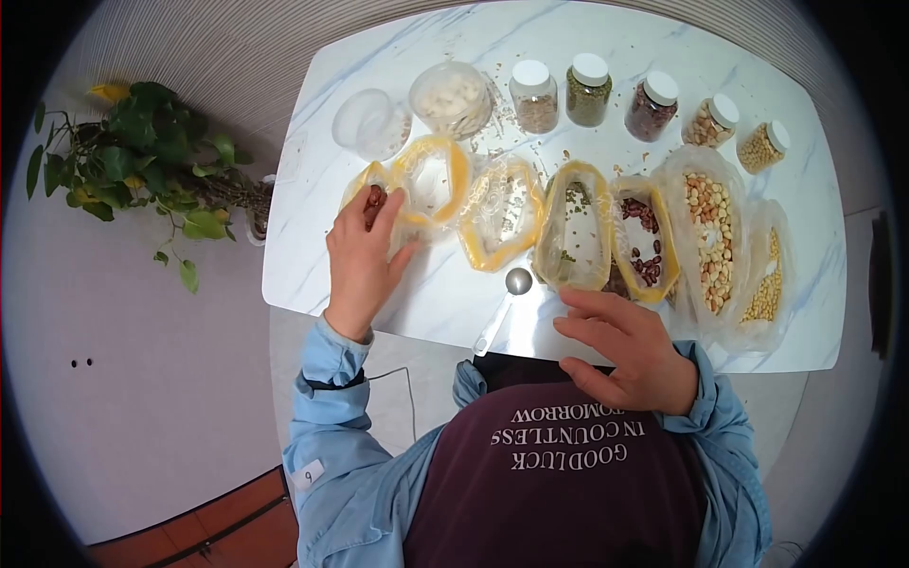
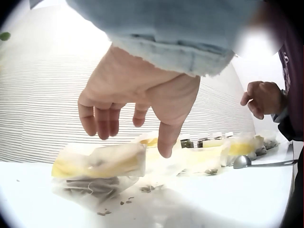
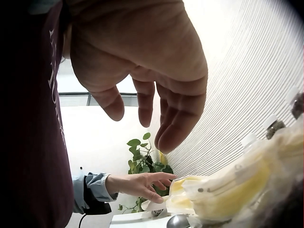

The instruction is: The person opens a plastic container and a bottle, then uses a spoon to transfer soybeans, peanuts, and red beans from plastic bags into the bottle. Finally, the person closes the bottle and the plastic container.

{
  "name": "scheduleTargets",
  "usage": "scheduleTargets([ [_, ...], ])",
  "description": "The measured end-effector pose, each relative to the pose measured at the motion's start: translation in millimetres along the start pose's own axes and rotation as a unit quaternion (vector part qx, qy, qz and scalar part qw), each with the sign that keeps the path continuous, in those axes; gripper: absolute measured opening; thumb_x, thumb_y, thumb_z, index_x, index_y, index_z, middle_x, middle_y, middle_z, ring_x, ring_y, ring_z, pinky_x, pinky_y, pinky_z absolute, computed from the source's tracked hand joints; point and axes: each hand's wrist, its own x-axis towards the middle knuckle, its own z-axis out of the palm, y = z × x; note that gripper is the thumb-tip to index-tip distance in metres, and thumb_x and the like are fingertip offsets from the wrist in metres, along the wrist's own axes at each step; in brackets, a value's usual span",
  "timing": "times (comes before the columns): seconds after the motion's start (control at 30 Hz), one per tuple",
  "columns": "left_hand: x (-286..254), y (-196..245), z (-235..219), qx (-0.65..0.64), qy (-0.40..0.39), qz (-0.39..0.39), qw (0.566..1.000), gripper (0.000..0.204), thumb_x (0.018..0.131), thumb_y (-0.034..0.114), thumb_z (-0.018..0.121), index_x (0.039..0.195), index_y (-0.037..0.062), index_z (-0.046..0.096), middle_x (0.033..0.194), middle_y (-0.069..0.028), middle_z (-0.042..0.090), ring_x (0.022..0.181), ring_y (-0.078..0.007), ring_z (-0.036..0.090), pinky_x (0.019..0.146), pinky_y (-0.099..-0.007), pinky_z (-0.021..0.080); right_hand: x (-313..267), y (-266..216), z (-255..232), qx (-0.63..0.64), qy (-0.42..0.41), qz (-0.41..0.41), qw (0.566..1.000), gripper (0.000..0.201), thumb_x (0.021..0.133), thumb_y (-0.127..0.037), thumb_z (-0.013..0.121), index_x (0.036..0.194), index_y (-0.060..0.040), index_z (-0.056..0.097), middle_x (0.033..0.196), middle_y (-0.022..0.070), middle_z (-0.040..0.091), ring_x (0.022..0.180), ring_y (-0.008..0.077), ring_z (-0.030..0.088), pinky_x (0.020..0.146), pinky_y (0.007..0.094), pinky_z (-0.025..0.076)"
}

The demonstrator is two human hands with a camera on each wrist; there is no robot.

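My left hand [image 1: 365, 256] hovers over the leftmost yellow-rimmed plastic bag [image 1: 355, 186], which holds dark reddish-brown pieces [image 1: 376, 197]. In the left wrist view its fingers hang down, spread apart with nothing between them, just above that bag [image 2: 97, 161]. Near the table's front edge, my right hand [image 1: 630, 350] is held in the air with loosely bent, unoccupied fingers. A metal measuring spoon [image 1: 518, 281] lies on the table to the left of it. Beyond the right hand stand an open bag of green beans [image 1: 571, 227] and one of dark red beans [image 1: 646, 265].
Bags of mixed nuts [image 1: 710, 227] and yellow kernels [image 1: 765, 284] stand at the right. Several white-lidded jars [image 1: 589, 95] line the back. Two clear tubs, one with little in it [image 1: 365, 123], one with pale contents [image 1: 453, 99], stand back left. Crumbs dot the marbled table [image 1: 312, 237].
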Motion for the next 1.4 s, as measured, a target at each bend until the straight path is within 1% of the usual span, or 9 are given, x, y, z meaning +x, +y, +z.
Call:
scheduleTargets([
  [0.23, 3.0, 10.1, -1.3, 0.019, -0.028, 0.09, 0.995, 0.02, 0.08, 0.019, 0.069, 0.096, 0.0064, 0.066, 0.127, -0.0138, 0.053, 0.121, -0.0351, 0.044, 0.097, -0.0422, 0.035, -1.9, -0.5, -2.3, -0.006, 0.0, 0.001, 1.0, 0.031, 0.073, -0.013, 0.072, 0.101, -0.0025, 0.062, 0.114, 0.0165, 0.057, 0.082, 0.0223, 0.063, 0.069, 0.0323, 0.052],
  [0.53, 9.0, 8.5, -10.5, -0.038, -0.138, 0.062, 0.988, 0.026, 0.078, 0.02, 0.072, 0.096, 0.0032, 0.064, 0.099, -0.0118, 0.064, 0.096, -0.0287, 0.057, 0.089, -0.0398, 0.039, -2.0, 0.9, -2.6, -0.01, -0.008, -0.005, 1.0, 0.031, 0.075, -0.014, 0.072, 0.102, -0.0032, 0.061, 0.113, 0.0159, 0.057, 0.082, 0.023, 0.063, 0.07, 0.0332, 0.052],
  [0.73, 32.4, 14.1, -48.6, -0.056, -0.133, 0.138, 0.98, 0.045, 0.071, 0.03, 0.077, 0.103, 0.0009, 0.063, 0.091, -0.0133, 0.064, 0.08, -0.0261, 0.058, 0.078, -0.0359, 0.043, -4.2, 1.3, -3.8, -0.013, -0.005, -0.007, 1.0, 0.031, 0.075, -0.015, 0.071, 0.102, -0.0036, 0.061, 0.112, 0.0156, 0.058, 0.083, 0.0237, 0.063, 0.071, 0.0336, 0.052],
  [0.77, 44.3, 19.1, -63.2, -0.056, -0.203, 0.072, 0.975, 0.051, 0.07, 0.032, 0.079, 0.105, -0.001, 0.063, 0.095, -0.0162, 0.064, 0.085, -0.0288, 0.06, 0.077, -0.0369, 0.045, -4.6, 1.3, -4.0, -0.012, -0.004, -0.006, 1.0, 0.031, 0.075, -0.015, 0.071, 0.102, -0.0037, 0.061, 0.112, 0.0157, 0.058, 0.083, 0.0238, 0.063, 0.071, 0.0337, 0.052],
  [0.87, 73.4, 16.8, -73.2, -0.059, -0.099, 0.135, 0.984, 0.058, 0.07, 0.038, 0.077, 0.11, -0.0009, 0.062, 0.091, -0.0195, 0.064, 0.084, -0.0296, 0.061, 0.077, -0.0397, 0.046, -6.6, 1.6, -4.0, -0.009, -0.006, -0.005, 1.0, 0.031, 0.075, -0.015, 0.071, 0.103, -0.0039, 0.061, 0.112, 0.0157, 0.058, 0.085, 0.0243, 0.063, 0.072, 0.0339, 0.052],
  [1.07, 149.2, 5.3, -34.0, 0.017, -0.179, 0.043, 0.983, 0.089, 0.073, 0.055, 0.072, 0.135, -0.0008, 0.04, 0.115, -0.0241, 0.057, 0.107, -0.0364, 0.056, 0.093, -0.0402, 0.043, -11.4, 0.1, -8.1, -0.022, -0.004, -0.008, 1.0, 0.032, 0.076, -0.017, 0.071, 0.104, -0.0046, 0.061, 0.112, 0.0147, 0.058, 0.089, 0.0271, 0.062, 0.074, 0.0347, 0.052],
  [1.17, 173.8, -8.0, 10.0, 0.125, -0.159, 0.053, 0.978, 0.109, 0.063, 0.069, 0.068, 0.14, 0.0019, 0.031, 0.122, -0.0294, 0.052, 0.113, -0.0398, 0.052, 0.098, -0.0474, 0.035, -14.9, -1.1, -10.6, -0.028, -0.001, -0.003, 1.0, 0.032, 0.076, -0.018, 0.07, 0.104, -0.005, 0.061, 0.112, 0.0142, 0.059, 0.09, 0.0279, 0.062, 0.074, 0.0349, 0.052],
  [1.27, 180.7, -7.3, 43.3, 0.176, -0.138, 0.038, 0.974, 0.117, 0.057, 0.073, 0.068, 0.143, 0.0044, 0.027, 0.125, -0.0298, 0.049, 0.121, -0.0416, 0.045, 0.103, -0.0536, 0.024, -16.1, -1.6, -11.9, -0.027, 0.0, -0.002, 1.0, 0.032, 0.077, -0.018, 0.07, 0.104, -0.0052, 0.061, 0.112, 0.0139, 0.059, 0.09, 0.0278, 0.062, 0.074, 0.0349, 0.052],
  [1.4, 185.6, -4.0, 58.7, 0.145, -0.177, 0.006, 0.973, 0.114, 0.056, 0.068, 0.071, 0.142, 0.0065, 0.029, 0.12, -0.0284, 0.05, 0.115, -0.0406, 0.049, 0.104, -0.0539, 0.023, -17.2, -3.1, -12.9, -0.029, -0.002, -0.002, 1.0, 0.032, 0.077, -0.017, 0.07, 0.104, -0.0054, 0.06, 0.111, 0.0136, 0.059, 0.09, 0.0277, 0.062, 0.074, 0.0351, 0.051],
])
